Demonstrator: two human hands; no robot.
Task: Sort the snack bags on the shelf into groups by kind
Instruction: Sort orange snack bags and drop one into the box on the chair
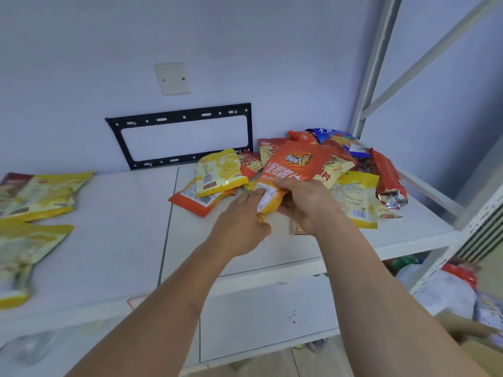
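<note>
Two bare hands reach over a white shelf (114, 240) toward a heap of snack bags. The right hand (304, 205) grips the lower edge of an orange bag (294, 164), fingers curled over it, holding it tilted up above the heap. The left hand (242, 227) pinches the bottom corner of the same bag, where its yellow-white back shows.

The heap sits at the right end of the shelf, by the white frame post (373, 77). Counted as far as overlap allows: one yellow bag (220, 172) lying on another orange bag (196, 201); one pale yellow bag (356, 200) face down beside the right hand; one red bag (386, 178) with a silver end; one blue bag (337, 137) at the back; and several more red and cream bags under the held one, too overlapped to count.

At the left end, well apart, lie at least two yellow bags (40, 194) near the edge of view.

A black bracket (179, 118) and a blank plate (172, 78) hang on the wall behind.
</note>
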